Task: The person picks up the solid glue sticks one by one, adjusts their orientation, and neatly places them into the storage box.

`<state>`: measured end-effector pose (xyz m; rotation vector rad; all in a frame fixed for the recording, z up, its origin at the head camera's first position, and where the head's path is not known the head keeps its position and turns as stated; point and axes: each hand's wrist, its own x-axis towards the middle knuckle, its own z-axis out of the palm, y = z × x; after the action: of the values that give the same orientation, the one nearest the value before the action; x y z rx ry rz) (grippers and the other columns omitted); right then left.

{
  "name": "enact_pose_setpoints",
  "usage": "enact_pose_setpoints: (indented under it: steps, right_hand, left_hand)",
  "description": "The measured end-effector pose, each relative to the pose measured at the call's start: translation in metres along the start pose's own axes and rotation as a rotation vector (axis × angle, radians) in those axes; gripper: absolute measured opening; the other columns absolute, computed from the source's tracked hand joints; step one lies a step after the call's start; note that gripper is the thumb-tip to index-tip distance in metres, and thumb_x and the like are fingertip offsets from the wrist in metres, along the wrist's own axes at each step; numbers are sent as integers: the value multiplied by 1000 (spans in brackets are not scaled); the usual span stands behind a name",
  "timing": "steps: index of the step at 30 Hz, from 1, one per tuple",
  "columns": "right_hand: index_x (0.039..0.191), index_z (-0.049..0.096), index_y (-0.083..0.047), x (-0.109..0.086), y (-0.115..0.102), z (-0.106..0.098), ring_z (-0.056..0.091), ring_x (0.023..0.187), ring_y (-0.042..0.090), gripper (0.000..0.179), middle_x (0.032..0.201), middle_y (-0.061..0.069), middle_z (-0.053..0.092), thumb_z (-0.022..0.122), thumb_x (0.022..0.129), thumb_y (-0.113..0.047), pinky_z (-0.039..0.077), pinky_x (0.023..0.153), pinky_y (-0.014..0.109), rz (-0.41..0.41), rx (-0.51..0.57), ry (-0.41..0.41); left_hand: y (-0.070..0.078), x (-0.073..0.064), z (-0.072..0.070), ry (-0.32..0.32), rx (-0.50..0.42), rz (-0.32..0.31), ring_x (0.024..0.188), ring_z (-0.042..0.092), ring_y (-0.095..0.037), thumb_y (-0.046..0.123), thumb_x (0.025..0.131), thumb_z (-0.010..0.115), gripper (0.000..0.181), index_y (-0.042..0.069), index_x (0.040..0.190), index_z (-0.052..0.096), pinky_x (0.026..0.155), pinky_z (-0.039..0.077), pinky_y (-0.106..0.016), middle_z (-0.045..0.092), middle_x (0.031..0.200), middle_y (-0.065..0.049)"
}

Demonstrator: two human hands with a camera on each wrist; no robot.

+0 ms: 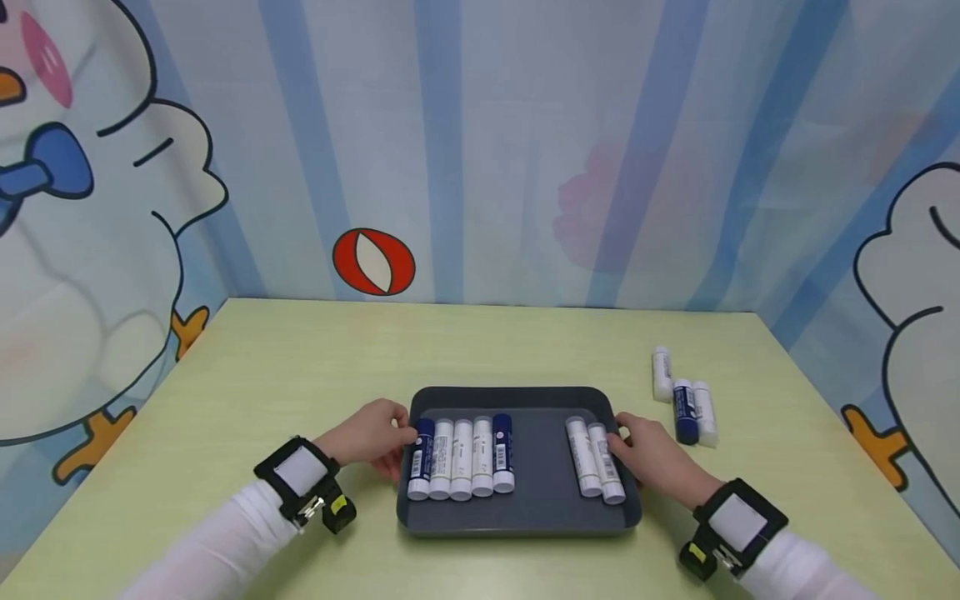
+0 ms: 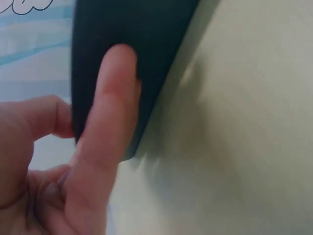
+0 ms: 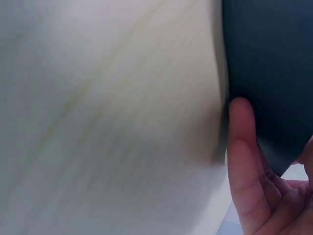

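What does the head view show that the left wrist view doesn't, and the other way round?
Only the head view shows seven glue sticks in the gray tray, three more on the table, and the right hand.

Only the left wrist view shows a left fingertip against the tray's outer side.

Both show the left hand, tray, table and cartoon backdrop.

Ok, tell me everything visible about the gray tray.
The dark gray rectangular tray looks plastic, with rounded corners and a raised rim. Face up, it bears seven glue sticks, five left and two right. The left grip and right grip hold opposite ends; whether it touches the table is unclear.
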<state>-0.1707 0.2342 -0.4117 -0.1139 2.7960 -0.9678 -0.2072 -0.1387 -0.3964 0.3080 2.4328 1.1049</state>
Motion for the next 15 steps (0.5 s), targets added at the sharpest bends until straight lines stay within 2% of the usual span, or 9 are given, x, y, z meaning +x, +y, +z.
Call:
enact_pose_setpoints:
  steps: [5,9,12,15]
  right_hand:
    - [120,46,3,2,-1,-12,54,50,19,36,75,7,59,48,92,-19,46,46,33,-15,-6,-82]
    - [117,50,0,1,-6,-41,56,49,22,35,65,6,59,48,93,-25,47,48,36,-38,-17,-154]
    - [117,49,1,4,-7,-70,58,53,21,38,67,6,60,47,93,-29,47,53,36,-75,-79,-138]
    - [116,49,4,12,3,-96,57,59,19,42,74,8,60,47,93,-31,47,56,35,-104,-210,-42]
  left_hand:
    - [-5,3,6,50,-58,-19,48,59,-24,13,85,52,17,4,74,43,45,48,-32,59,57,-11]
    - [-6,3,7,51,-79,-18,48,59,-25,12,84,52,17,3,75,42,45,48,-33,58,56,-12]
    - [-6,3,7,52,-80,-20,48,59,-25,12,84,52,16,3,75,43,45,48,-33,58,56,-12]
    - [-6,3,5,51,-77,-26,48,59,-25,13,85,52,16,3,76,44,45,48,-32,59,57,-12]
